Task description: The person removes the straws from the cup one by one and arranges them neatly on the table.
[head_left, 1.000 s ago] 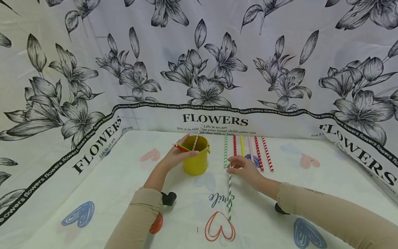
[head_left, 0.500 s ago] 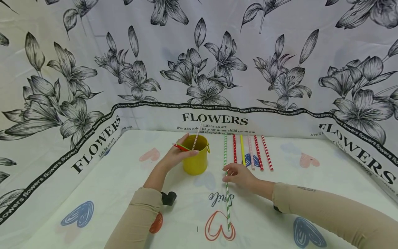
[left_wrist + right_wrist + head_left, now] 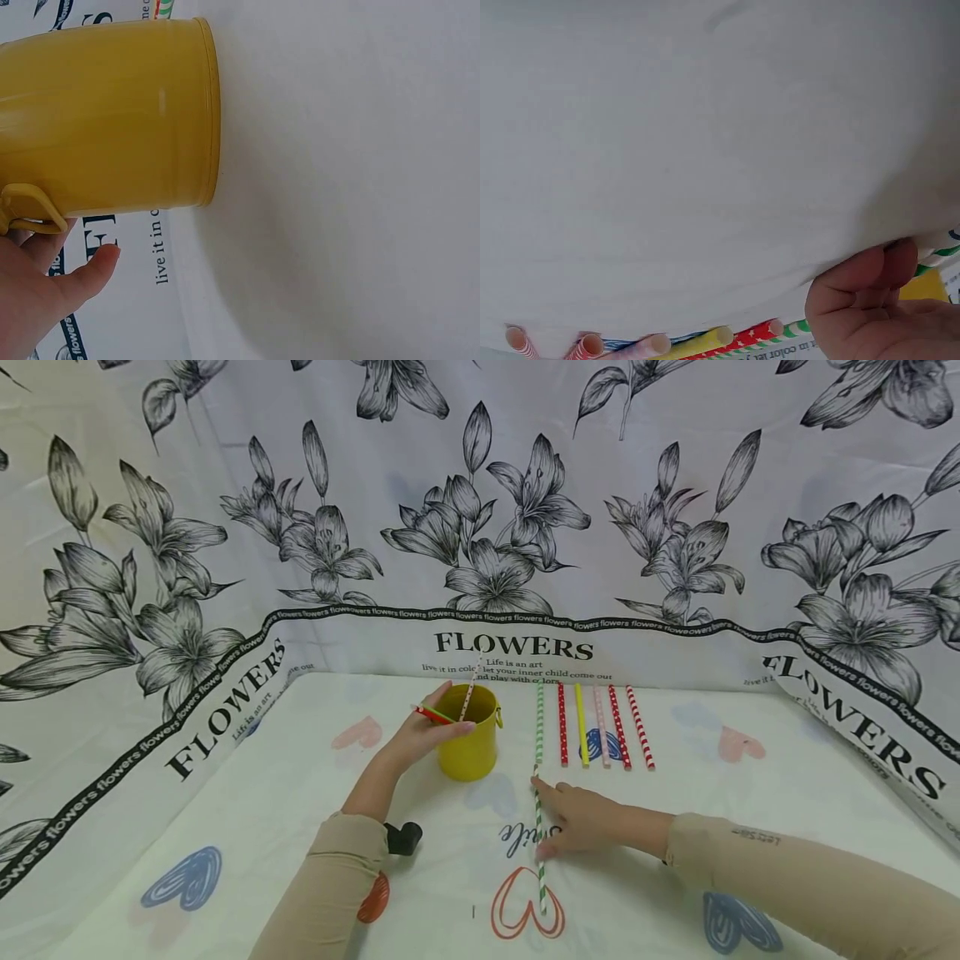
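My left hand point(image 3: 416, 737) holds the yellow bucket point(image 3: 468, 756) from its left side, thumb along the front near the rim. Red and green straws point(image 3: 433, 714) lean out over the bucket's left rim, and a white spotted straw point(image 3: 467, 700) pokes up inside it. In the left wrist view, the yellow bucket point(image 3: 105, 120) fills the upper left. On the cloth lies a green-and-white striped paper straw point(image 3: 542, 889). My right hand point(image 3: 581, 818) touches it, forefinger stretched towards its far end and thumb lower down. In the right wrist view, my right hand point(image 3: 870, 307) partly hides this straw.
Beyond the right hand lie several paper straws side by side: light green point(image 3: 539, 727), red dotted point(image 3: 562, 727), yellow point(image 3: 581, 727), pink point(image 3: 602, 727), another red dotted point(image 3: 619, 727) and red striped point(image 3: 641, 727). A flower-printed curtain point(image 3: 480, 527) hangs behind the table.
My right hand has moved towards me along the green-striped straw, from pinching it to spreading forefinger and thumb along it. The straw has shifted slightly left and nearer. My left hand stays at the bucket.
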`<state>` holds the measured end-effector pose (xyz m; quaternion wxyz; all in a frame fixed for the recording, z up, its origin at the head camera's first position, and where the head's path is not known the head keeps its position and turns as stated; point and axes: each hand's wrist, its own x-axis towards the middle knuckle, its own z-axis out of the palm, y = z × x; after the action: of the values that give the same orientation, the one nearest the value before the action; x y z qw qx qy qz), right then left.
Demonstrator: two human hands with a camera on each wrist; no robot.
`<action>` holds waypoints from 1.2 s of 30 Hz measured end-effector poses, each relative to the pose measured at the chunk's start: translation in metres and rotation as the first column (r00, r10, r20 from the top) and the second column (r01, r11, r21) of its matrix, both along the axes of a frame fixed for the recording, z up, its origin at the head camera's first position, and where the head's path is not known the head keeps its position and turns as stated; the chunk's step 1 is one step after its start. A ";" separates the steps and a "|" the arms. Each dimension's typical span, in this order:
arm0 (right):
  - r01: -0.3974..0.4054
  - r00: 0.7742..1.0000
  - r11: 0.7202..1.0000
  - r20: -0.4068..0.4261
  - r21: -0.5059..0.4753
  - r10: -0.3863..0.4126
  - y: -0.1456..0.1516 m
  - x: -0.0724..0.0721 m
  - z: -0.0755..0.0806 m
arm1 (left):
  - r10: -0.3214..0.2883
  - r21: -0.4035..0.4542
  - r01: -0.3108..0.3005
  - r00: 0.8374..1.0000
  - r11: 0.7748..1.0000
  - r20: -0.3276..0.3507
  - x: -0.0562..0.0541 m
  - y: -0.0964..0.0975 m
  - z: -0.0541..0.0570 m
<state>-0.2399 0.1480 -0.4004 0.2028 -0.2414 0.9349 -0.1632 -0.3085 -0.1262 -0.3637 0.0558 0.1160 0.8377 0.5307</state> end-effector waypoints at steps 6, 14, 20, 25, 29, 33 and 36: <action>0.015 1.000 0.998 -0.024 0.058 -0.013 -0.006 0.005 0.004 | 0.002 0.001 -0.002 1.000 1.000 0.010 0.000 -0.001 0.001; 0.025 0.998 0.997 -0.066 0.070 -0.020 -0.010 0.005 -0.002 | 0.009 0.010 -0.009 1.000 1.000 0.004 0.000 -0.002 0.000; 0.050 0.999 0.998 -0.016 0.048 -0.049 -0.008 0.003 0.003 | -0.001 0.007 0.001 1.000 1.000 0.009 -0.002 -0.002 -0.001; 0.152 0.987 0.988 0.054 -0.040 -0.150 -0.004 -0.002 0.017 | -0.018 -0.002 0.018 1.000 1.000 0.007 -0.002 -0.001 -0.002; 0.133 0.990 0.972 -0.018 -0.196 -0.140 -0.006 -0.009 0.037 | -0.045 -0.022 0.044 0.999 0.999 -0.023 -0.002 -0.004 -0.002; 0.051 0.989 0.900 -0.106 -0.433 -0.108 -0.014 -0.018 0.062 | -0.085 -0.031 0.083 0.994 0.996 -0.070 -0.002 -0.006 -0.002; -0.013 0.985 0.832 -0.151 -0.555 -0.086 -0.027 -0.023 0.078 | -0.098 -0.049 0.094 0.991 0.994 -0.093 -0.002 -0.006 -0.002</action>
<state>-0.2633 0.1207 -0.3220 0.0407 -0.2848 0.8658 -0.4094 -0.3108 -0.1320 -0.3658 0.0437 0.1800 0.8446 0.5024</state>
